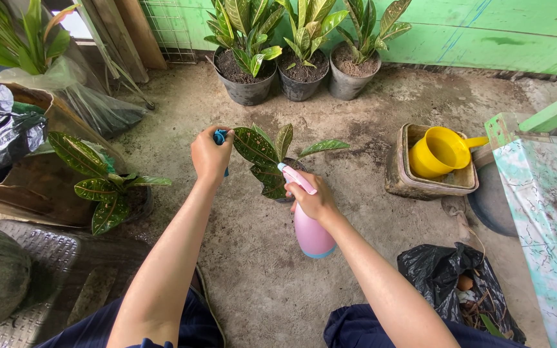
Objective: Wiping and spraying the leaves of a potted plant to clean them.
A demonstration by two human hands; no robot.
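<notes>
Head view: right hand [314, 201] grips pink spray bottle [311, 232], nozzle at small potted croton [269, 158] mid-floor; left hand [211, 154] fingers closed on blue cloth [219, 136] beside leaf. Misting step; next, careful leaf wipe.

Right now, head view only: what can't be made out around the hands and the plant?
- Blue thing in the left hand: mostly closed inside the fingers, kind unclear.
- Small plant's pot: hidden by its leaves and the right hand.
- Pink spray bottle: trigger covered by the right hand; nozzle opening too small to see.
- Black bag contents: mostly hidden by its folds.
- Left-hand plant: cut off by the frame edge.
</notes>
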